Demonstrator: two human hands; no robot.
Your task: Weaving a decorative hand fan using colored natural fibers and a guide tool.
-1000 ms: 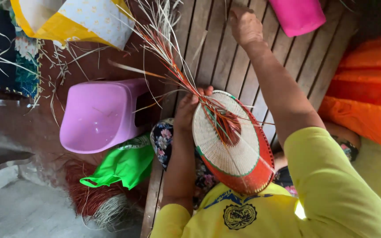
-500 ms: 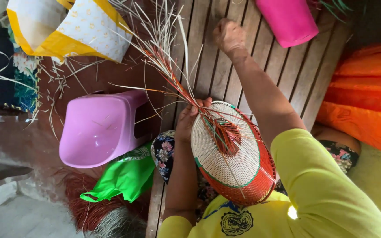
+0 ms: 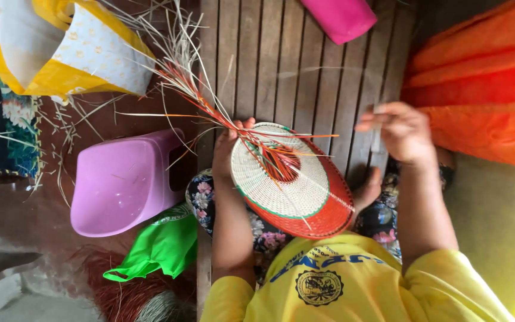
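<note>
- One view only: head-worn camera, looking almost straight down over the wearer's chest and lap; no second view to overlap with.
- Near range: yellow shirt [image 3: 341, 286] fills the 6 o'clock edge; both forearms run up from there.
- Woven basket [image 3: 287, 179] sits close to frame centre; left hand [image 3: 227, 152] at its 9 o'clock rim, right hand [image 3: 400, 131] toward 2 o'clock.
- Wooden slat floor [image 3: 269, 59] runs to 12 o'clock.
- Lilac plastic stool [image 3: 120, 185] at 9 o'clock; orange cloth [image 3: 478, 89] at 2 o'clock.
</note>
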